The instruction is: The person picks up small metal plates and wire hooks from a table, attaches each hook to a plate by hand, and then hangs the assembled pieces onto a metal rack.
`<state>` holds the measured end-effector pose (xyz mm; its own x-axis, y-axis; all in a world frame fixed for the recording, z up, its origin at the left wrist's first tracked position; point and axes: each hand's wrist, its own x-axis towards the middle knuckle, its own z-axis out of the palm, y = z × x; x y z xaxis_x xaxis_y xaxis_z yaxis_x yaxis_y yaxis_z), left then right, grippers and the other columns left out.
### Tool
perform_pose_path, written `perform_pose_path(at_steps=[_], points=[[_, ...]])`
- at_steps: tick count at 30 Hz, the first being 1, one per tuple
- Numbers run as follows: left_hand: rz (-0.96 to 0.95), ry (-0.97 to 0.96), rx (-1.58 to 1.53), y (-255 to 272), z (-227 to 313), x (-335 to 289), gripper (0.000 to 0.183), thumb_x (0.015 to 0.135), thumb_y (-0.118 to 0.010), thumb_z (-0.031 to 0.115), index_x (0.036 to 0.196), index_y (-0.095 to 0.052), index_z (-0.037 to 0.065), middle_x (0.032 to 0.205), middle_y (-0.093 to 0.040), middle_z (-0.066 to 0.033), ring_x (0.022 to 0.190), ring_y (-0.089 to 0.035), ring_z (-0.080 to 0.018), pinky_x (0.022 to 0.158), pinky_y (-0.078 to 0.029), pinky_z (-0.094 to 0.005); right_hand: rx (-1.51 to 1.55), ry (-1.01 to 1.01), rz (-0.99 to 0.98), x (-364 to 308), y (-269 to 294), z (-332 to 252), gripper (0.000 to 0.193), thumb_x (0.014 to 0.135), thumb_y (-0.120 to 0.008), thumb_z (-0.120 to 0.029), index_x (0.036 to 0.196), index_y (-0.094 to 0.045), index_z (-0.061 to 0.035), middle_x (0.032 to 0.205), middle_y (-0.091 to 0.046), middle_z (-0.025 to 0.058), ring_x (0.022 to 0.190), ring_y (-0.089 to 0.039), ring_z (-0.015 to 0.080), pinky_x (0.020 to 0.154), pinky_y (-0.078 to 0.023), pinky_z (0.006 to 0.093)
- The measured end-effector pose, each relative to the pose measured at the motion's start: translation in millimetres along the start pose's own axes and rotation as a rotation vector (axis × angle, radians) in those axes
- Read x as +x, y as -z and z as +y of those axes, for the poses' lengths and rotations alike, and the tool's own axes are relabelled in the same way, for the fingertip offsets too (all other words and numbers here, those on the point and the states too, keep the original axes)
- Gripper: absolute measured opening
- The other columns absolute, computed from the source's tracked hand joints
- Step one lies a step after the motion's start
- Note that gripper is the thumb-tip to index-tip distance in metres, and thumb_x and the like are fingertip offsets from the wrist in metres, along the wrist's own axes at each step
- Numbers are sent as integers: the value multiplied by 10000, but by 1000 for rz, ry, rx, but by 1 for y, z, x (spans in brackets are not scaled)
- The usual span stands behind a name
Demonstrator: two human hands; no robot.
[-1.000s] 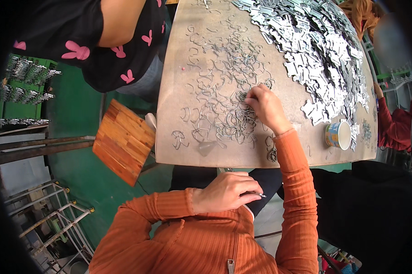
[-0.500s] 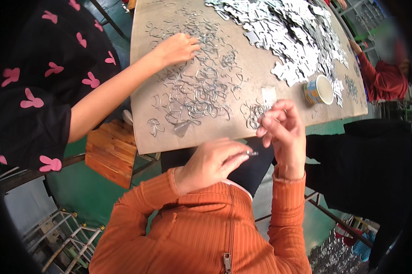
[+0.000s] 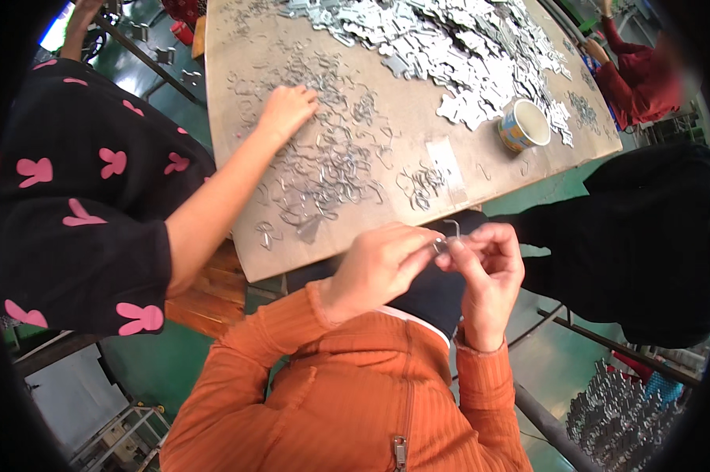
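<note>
In front of my waist, just off the table's near edge, my two hands meet. My left hand (image 3: 377,263) pinches a small shiny metal piece (image 3: 439,246), mostly covered by the fingertips. Between the thumb and fingers of my right hand (image 3: 490,271) is a bent wire hook (image 3: 454,226), its curved end sticking up. The hook and the metal piece are close together; whether they touch I cannot tell. A small heap of bent wires (image 3: 422,187) lies on the table beyond my hands, beside a clear plastic strip (image 3: 447,171).
Bent wires (image 3: 323,185) are scattered over the left of the table (image 3: 402,102). A co-worker's hand (image 3: 288,110) rests among them. Flat metal plates (image 3: 465,59) form a large pile at the far side. A paper cup (image 3: 525,126) stands at right. Another person (image 3: 638,82) works at far right.
My right hand has come down and toward my left hand, and a wire hook now shows in its fingers. The view has shifted slightly.
</note>
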<state>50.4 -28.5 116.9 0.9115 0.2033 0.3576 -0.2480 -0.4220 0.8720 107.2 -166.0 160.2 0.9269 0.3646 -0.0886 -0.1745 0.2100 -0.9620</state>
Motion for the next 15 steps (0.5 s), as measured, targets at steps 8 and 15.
perform_pose_path(at_steps=[8, 15], points=[[-61, -117, -37, 3, 11, 8, 149, 779, -684, 25, 924, -669, -5, 856, -681, -132, 754, -662, -270, 655, -522, -353, 44, 28, 209, -16, -3, -9, 199, 836, -620, 81, 922, -481, -33, 757, -614, 79, 627, -628, 137, 587, -536, 241], [-136, -291, -78, 6, 25, 22, 270, 768, -694, 53, 1029, -643, 8, 953, -678, -120, 815, -658, -277, 695, -528, -364, -317, 506, 348, -35, -17, -16, 164, 850, -585, 116, 934, -501, 3, 844, -595, 86, 709, -621, 132, 666, -523, 237]])
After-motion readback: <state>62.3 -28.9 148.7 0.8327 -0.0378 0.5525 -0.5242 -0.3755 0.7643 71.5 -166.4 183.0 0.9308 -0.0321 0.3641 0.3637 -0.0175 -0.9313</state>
